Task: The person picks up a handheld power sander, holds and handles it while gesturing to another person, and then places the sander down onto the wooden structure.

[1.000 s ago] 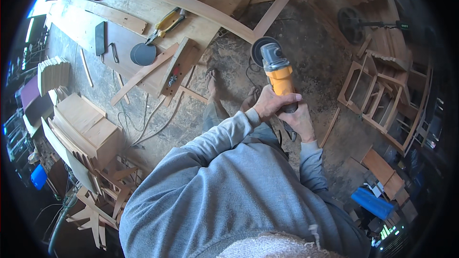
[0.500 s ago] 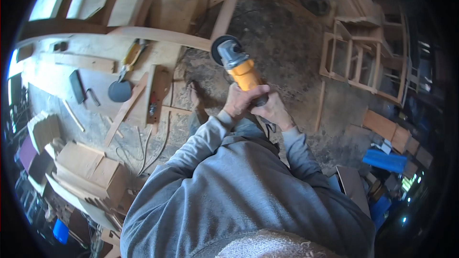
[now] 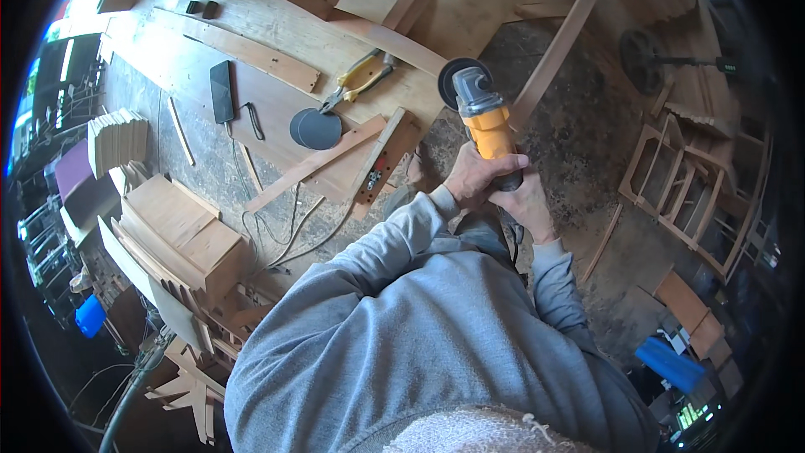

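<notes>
A yellow and grey angle grinder is held in both hands in front of my body. My left hand is closed round its body, thumb lying across it. Below it, my right hand wraps the dark rear end of the handle. The grinder's round dark disc is at the end of a long curved wooden rail; I cannot tell whether they touch. Left of the hands, on the worktable, lie yellow-handled pliers, round dark sanding discs and a dark phone-like slab.
A worktable carries wood strips and a block with metal fittings. A wooden frame stands at the right. Stacked wooden parts sit at the left. Cords trail near my left arm. A blue object lies lower right.
The view has turned, so the table and its tools appear farther right. Both hands still grip the grinder, which shows higher and to the right, its disc still by the rail's end.
</notes>
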Tool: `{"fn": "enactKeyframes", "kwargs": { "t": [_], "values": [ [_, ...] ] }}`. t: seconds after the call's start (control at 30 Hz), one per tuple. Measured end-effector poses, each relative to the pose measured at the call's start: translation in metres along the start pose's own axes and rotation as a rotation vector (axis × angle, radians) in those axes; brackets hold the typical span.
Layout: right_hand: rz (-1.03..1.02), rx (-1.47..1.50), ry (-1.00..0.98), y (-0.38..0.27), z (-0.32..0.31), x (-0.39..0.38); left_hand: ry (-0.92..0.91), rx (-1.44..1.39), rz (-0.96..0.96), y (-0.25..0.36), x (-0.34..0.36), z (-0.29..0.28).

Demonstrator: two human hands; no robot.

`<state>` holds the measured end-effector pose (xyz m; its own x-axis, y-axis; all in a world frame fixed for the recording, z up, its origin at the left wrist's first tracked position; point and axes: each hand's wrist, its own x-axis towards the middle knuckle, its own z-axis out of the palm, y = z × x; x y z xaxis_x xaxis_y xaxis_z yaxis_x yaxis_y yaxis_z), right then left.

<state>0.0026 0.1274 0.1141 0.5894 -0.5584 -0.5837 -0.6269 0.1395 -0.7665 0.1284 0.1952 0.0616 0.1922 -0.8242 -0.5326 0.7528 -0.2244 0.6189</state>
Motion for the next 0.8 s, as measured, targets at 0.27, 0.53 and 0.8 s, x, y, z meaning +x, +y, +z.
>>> {"fn": "enactKeyframes", "kwargs": {
  "t": [0.27, 0.53, 0.8],
  "values": [
    [-0.147, 0.066, 0.006, -0.042, 0.043, 0.053, 0.097, -0.058, 0.083, 0.082, -0.005, -0.034],
    [-0.286, 0.013, 0.049, -0.055, 0.054, 0.073, 0.033, -0.004, 0.049, 0.095, 0.009, -0.057],
    [-0.094, 0.027, 0.068, 0.003, 0.018, 0.013, -0.022, -0.044, -0.088, 0.026, -0.001, -0.011]
  ]
}}
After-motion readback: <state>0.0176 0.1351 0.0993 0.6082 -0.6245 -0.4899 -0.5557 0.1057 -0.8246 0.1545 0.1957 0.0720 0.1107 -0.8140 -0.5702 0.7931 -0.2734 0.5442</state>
